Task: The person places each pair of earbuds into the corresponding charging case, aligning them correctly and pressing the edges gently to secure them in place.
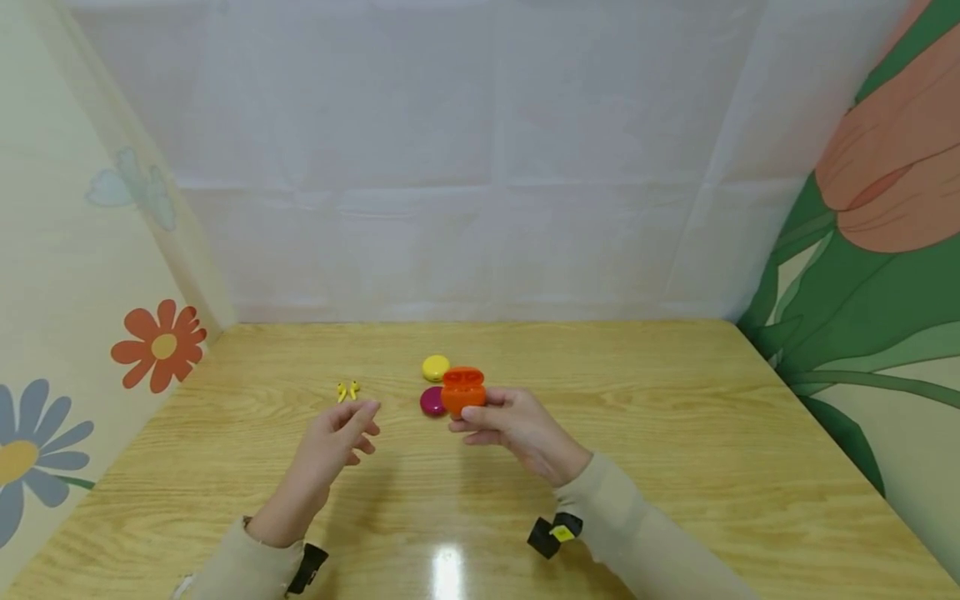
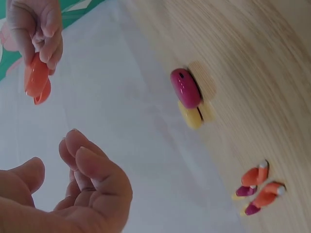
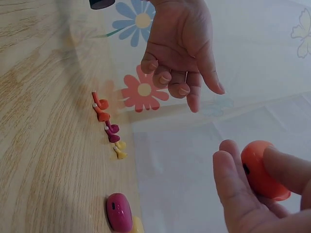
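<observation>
My right hand pinches an orange earbud case between thumb and fingers, raised above the table with its lid flipped up. To its left, my left hand hovers over the table, holding nothing, its fingers loosely bent. Under and beyond the left hand lie earbuds in pairs. The yellow earbuds show past its fingertips, while the orange earbuds and magenta earbuds are hidden behind it in the head view. A magenta case sits just behind the orange one, with a yellow case farther back.
The wooden table reaches back to a white cloth wall. Flower-printed panels stand along both sides. Each sleeve carries a black strap device near the wrist.
</observation>
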The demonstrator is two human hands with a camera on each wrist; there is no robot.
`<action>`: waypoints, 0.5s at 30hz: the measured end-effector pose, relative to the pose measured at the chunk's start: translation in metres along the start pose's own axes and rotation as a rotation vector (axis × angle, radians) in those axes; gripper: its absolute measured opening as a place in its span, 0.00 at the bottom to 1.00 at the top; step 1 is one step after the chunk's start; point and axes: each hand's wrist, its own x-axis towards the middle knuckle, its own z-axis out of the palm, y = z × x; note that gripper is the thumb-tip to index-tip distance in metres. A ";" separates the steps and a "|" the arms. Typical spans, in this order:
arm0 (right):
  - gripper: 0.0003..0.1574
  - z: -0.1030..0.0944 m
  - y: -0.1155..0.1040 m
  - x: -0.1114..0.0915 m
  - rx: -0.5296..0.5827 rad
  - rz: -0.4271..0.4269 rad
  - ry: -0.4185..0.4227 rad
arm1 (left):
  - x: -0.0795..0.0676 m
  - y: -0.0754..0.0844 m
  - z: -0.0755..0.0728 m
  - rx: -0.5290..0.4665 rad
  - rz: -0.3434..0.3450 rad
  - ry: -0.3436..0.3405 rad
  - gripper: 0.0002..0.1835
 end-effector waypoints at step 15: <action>0.24 -0.002 0.003 0.004 0.010 -0.008 -0.001 | 0.004 -0.008 -0.024 0.047 -0.010 0.012 0.27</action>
